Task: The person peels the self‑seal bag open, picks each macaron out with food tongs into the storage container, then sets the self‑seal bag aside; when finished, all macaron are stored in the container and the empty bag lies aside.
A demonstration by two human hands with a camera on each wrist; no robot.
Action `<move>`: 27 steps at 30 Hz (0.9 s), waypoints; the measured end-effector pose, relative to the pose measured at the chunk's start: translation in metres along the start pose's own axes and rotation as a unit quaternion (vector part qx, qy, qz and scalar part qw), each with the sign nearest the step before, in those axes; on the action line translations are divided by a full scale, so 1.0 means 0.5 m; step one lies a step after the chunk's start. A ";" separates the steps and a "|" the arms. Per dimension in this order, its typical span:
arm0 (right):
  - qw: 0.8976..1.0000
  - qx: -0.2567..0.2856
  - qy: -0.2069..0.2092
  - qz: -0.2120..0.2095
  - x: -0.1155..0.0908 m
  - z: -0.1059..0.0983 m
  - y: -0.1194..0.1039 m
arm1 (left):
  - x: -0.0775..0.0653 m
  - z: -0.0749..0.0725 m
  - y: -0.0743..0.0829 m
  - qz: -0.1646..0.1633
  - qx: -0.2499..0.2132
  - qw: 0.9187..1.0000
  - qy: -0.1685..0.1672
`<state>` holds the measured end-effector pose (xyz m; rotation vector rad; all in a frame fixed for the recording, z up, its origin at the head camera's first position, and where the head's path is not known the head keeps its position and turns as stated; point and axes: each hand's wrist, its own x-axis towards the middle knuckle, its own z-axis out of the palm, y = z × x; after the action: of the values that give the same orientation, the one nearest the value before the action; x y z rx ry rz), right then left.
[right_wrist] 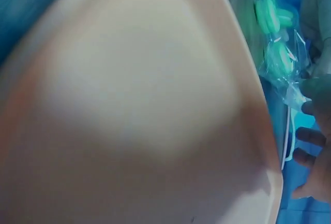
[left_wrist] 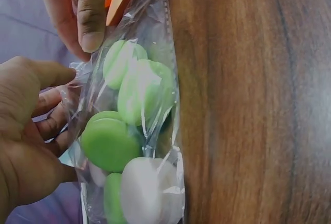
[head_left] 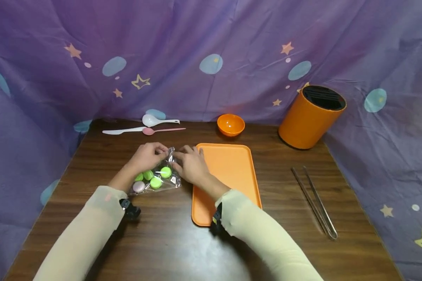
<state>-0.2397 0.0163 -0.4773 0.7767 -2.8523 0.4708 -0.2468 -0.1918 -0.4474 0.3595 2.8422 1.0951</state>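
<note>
A clear plastic bag (head_left: 176, 181) lies left of the orange tray, with several green macarons (head_left: 156, 182) and a pale lilac one (head_left: 138, 186) inside. With thumb and index finger, my left hand (head_left: 147, 157) pinches the bag's upper edge; its other fingers curve behind the plastic in the left wrist view. My right hand (head_left: 194, 167) comes across the tray's left rim and pinches the same edge close beside the left fingertips. In the right wrist view, the bag's crumpled corner (right_wrist: 296, 95) meets the right hand's fingertips, while its other fingers stand apart.
The orange tray (head_left: 228, 168) lies under the right forearm. Behind are a white ladle (head_left: 151, 120), a pink spoon (head_left: 149, 131), a white knife (head_left: 117, 132) and an orange bowl (head_left: 231, 125). An orange knife block (head_left: 302, 125) and metal tongs (head_left: 318, 207) are at the right.
</note>
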 end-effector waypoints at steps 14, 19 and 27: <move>0.989 0.099 0.113 0.003 0.017 -0.014 -0.028 | -0.014 -0.037 0.015 -0.034 -0.084 0.996 0.000; 0.983 0.095 0.158 -0.021 0.030 -0.026 -0.036 | -0.016 -0.056 0.030 -0.021 -0.095 0.995 0.010; 0.970 0.104 0.211 -0.063 0.023 -0.030 -0.045 | -0.050 -0.049 0.035 0.026 -0.134 0.988 0.074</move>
<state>-0.2372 -0.0026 -0.4546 0.7763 -2.3716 0.8178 -0.2230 -0.2013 -0.4177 0.3475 2.7681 1.5515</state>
